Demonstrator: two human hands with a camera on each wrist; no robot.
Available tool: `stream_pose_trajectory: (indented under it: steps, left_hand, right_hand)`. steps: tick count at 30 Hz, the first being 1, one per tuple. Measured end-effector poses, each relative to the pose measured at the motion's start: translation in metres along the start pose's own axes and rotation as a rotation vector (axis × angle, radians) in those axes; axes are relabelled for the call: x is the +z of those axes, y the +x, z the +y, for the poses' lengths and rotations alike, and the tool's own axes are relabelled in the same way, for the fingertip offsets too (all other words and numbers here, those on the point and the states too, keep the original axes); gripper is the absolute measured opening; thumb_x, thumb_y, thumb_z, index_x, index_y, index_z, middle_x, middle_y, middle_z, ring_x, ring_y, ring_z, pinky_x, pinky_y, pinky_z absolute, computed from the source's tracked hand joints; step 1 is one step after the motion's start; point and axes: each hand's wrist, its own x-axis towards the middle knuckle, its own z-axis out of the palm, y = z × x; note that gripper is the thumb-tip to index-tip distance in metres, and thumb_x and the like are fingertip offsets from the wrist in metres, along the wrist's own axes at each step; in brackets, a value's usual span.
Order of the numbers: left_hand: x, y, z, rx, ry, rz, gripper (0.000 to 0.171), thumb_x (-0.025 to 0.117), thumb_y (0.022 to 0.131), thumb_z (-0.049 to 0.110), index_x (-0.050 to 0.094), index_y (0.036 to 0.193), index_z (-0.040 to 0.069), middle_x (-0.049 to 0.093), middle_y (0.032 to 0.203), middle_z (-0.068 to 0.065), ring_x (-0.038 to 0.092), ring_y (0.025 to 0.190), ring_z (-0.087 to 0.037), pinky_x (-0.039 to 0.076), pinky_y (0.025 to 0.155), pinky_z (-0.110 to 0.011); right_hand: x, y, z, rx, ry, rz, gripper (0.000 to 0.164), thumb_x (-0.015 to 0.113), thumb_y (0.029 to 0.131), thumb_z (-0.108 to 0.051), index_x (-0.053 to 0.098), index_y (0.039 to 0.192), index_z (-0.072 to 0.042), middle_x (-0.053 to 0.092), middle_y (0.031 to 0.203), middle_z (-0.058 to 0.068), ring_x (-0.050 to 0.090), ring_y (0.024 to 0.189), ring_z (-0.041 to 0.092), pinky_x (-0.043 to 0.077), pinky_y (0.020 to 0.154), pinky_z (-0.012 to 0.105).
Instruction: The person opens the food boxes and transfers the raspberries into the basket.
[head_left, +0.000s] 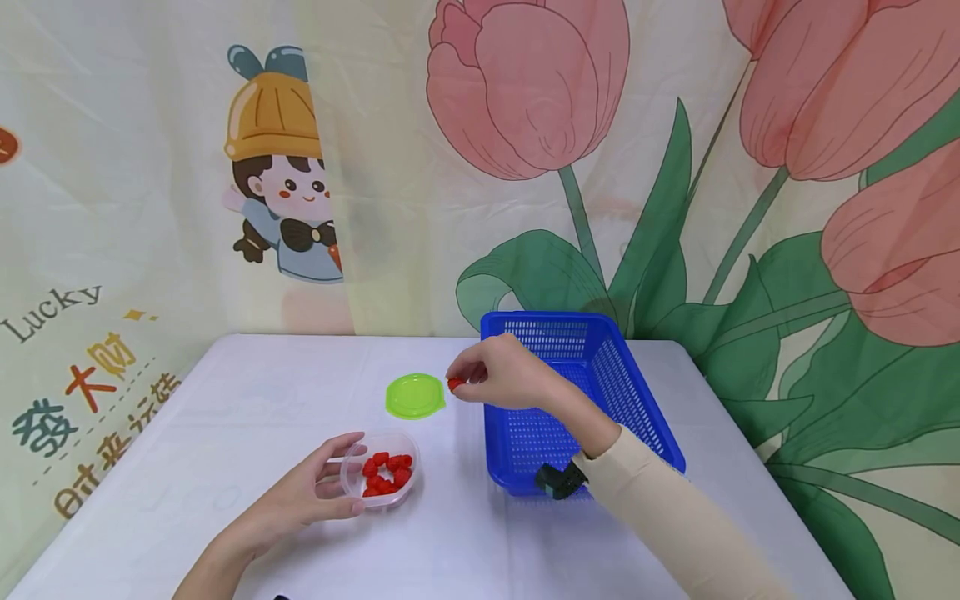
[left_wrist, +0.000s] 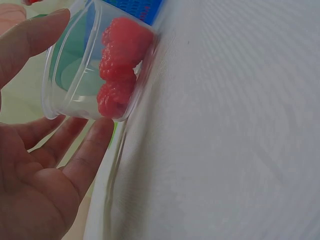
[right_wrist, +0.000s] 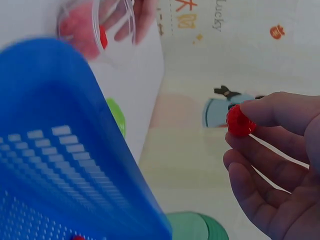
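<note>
Item, one red raspberry, pinched between the thumb and fingertips of my right hand, aloft between the blue basket and the green lid. Item, one clear tub, standing on the white table with several more berries inside, loosely held by my left hand, thumb and fingers at opposite sides. Step in hand, by my judgement: shifting single berries between basket and tub; which way I cannot tell. Next move, as I judge it: a light pinch to spare the fruit, a steady tub and a clean release. Obscured: part of the basket's floor, behind my right forearm; a red spot within the basket, cut off by the right wrist view's lower edge; the exact berry count, since they overlap.
</note>
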Motion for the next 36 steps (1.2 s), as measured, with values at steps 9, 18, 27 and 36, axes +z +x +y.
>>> stream_pose_trajectory:
  steps: [9, 18, 27, 36]
  left_hand:
    - [0.001, 0.002, 0.000, -0.018, 0.000, 0.003, 0.092, 0.086, 0.089, 0.028, 0.032, 0.164, 0.023, 0.040, 0.164, -0.017, 0.051, 0.142, -0.042, 0.049, 0.112, -0.055]
    - [0.000, 0.001, -0.001, -0.028, -0.002, 0.008, 0.093, 0.086, 0.090, 0.027, 0.032, 0.164, 0.023, 0.040, 0.164, -0.016, 0.049, 0.144, -0.042, 0.047, 0.114, -0.055]
    - [0.000, 0.001, -0.001, -0.027, -0.008, 0.005, 0.093, 0.086, 0.090, 0.027, 0.031, 0.165, 0.024, 0.040, 0.164, -0.016, 0.050, 0.143, -0.042, 0.048, 0.113, -0.054]
    - [0.000, 0.002, -0.001, -0.014, 0.004, 0.002, 0.091, 0.086, 0.090, 0.027, 0.032, 0.164, 0.024, 0.040, 0.164, -0.016, 0.052, 0.142, -0.040, 0.050, 0.113, -0.049]
  right_hand:
    - [-0.035, -0.010, 0.041, 0.101, -0.014, 0.054, 0.022, 0.079, 0.097, -0.018, 0.081, 0.117, -0.011, 0.078, 0.103, -0.003, 0.072, 0.092, 0.012, 0.060, 0.082, 0.027]
    - [-0.042, -0.022, 0.093, 0.188, -0.043, 0.080, 0.022, 0.078, 0.097, -0.019, 0.080, 0.117, -0.011, 0.079, 0.107, 0.001, 0.073, 0.098, 0.017, 0.061, 0.087, 0.035]
    - [-0.043, -0.029, 0.132, 0.268, -0.052, 0.087, 0.023, 0.078, 0.098, -0.022, 0.080, 0.118, -0.011, 0.079, 0.111, 0.003, 0.073, 0.101, 0.021, 0.061, 0.090, 0.040]
    - [-0.033, -0.032, 0.159, 0.344, -0.044, 0.068, 0.024, 0.077, 0.099, -0.021, 0.079, 0.119, -0.008, 0.079, 0.112, 0.007, 0.073, 0.104, 0.025, 0.060, 0.093, 0.044]
